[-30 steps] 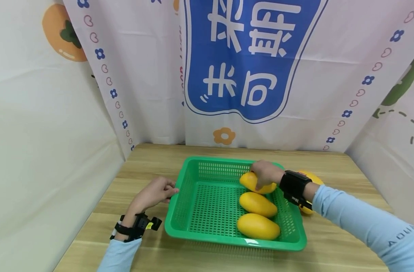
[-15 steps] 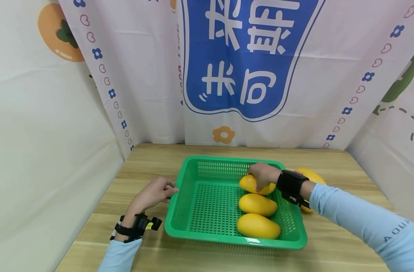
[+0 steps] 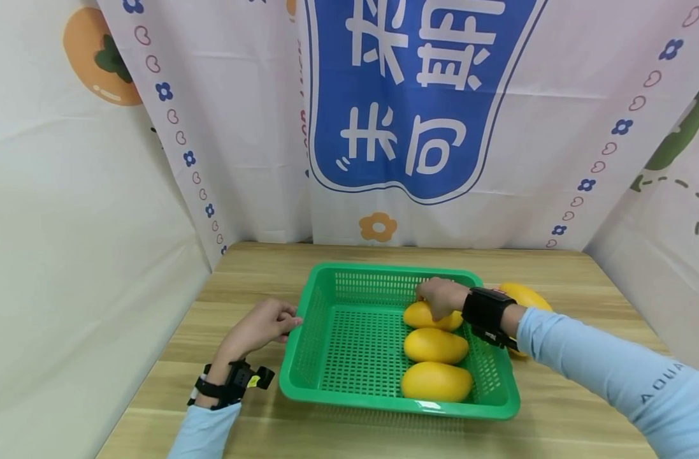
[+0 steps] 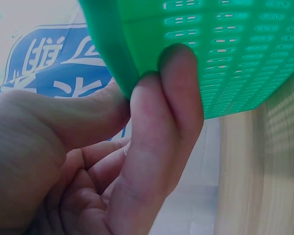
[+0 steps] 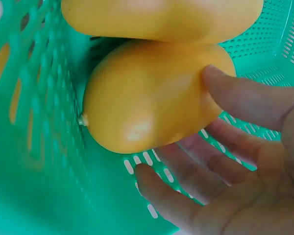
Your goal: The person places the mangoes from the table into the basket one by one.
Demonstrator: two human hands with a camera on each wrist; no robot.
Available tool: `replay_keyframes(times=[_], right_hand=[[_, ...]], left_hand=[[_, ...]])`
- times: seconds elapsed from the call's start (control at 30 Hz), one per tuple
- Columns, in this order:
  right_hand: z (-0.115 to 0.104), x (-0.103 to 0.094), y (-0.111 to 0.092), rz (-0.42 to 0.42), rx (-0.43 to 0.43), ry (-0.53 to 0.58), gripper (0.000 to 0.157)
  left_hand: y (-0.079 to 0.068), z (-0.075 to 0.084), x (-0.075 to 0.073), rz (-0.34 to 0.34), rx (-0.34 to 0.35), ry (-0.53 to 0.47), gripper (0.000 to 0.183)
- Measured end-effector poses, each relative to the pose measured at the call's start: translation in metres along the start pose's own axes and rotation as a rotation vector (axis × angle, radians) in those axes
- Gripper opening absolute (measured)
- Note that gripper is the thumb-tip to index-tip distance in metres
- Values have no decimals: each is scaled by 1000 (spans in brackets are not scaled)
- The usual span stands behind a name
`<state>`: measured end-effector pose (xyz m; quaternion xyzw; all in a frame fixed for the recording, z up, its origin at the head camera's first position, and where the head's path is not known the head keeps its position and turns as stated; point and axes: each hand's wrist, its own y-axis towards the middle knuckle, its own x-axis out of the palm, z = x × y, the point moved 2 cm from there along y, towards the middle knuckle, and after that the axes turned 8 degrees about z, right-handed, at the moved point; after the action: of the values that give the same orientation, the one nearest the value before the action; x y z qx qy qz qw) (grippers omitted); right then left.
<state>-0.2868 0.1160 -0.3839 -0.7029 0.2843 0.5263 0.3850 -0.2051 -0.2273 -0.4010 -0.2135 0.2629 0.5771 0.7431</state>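
Note:
My left hand (image 3: 264, 325) pinches the left rim of a green plastic basket (image 3: 300, 357). In the left wrist view its thumb lies on one side of the rim and fingers (image 4: 154, 122) on the other. Inside the basket, my right hand (image 3: 443, 296) holds the farthest yellow mango (image 3: 424, 315) loosely. In the right wrist view the thumb touches this mango (image 5: 147, 98); several fingers lie along its other side, and the index fingertip stands apart. Another mango (image 3: 435, 346) sits close beside it, and a third mango (image 3: 436, 382) lies nearest the front. All three line the basket's right side.
Outside the basket on the right, yellow fruit (image 3: 524, 296) lies partly hidden behind the right wrist. The basket stands on a wooden table (image 3: 584, 357). Printed white cloth (image 3: 257, 159) hangs behind and at the sides.
My right hand has shifted slightly left, and the far mango has moved a little toward the front. More of that mango shows now. The left hand stays at the rim.

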Motion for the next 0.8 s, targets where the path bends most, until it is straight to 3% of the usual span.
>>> replay_keyframes(times=[0.27,0.8], right_hand=[[4,-5,-7,-5,-14,7,41],[16,-34,-23,-1,30,91,50]], left_hand=[[1,2,1,-3,1,-3,28],[0,0,0,3,-8,-1,25]])
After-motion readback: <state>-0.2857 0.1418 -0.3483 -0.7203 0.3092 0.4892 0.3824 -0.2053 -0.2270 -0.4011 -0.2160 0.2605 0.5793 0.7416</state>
